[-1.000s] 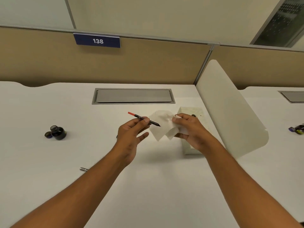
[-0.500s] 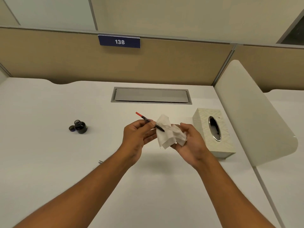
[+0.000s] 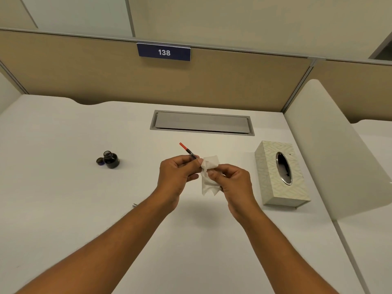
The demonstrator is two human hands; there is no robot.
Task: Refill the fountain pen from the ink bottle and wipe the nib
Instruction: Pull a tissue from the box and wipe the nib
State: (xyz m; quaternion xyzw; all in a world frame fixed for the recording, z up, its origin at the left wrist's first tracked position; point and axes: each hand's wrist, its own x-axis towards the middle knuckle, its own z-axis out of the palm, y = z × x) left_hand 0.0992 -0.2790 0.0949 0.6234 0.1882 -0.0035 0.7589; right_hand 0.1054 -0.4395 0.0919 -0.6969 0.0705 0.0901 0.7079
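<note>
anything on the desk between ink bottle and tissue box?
Head view: bare desk there; only both hands, pen and tissue, held above it, between ink bottle and tissue box.

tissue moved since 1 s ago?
Yes. The tissue was spread open in front of the tissue box; now it sits bunched around the pen tip, clear to the box's left.

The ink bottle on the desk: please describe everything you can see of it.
The ink bottle is small, of dark glass, and stands upright on the white desk, far left of both hands. Its mouth is open. Its dark cap lies beside it on the left, close against its base. The dark colour hides the ink level. No hand touches it.
</note>
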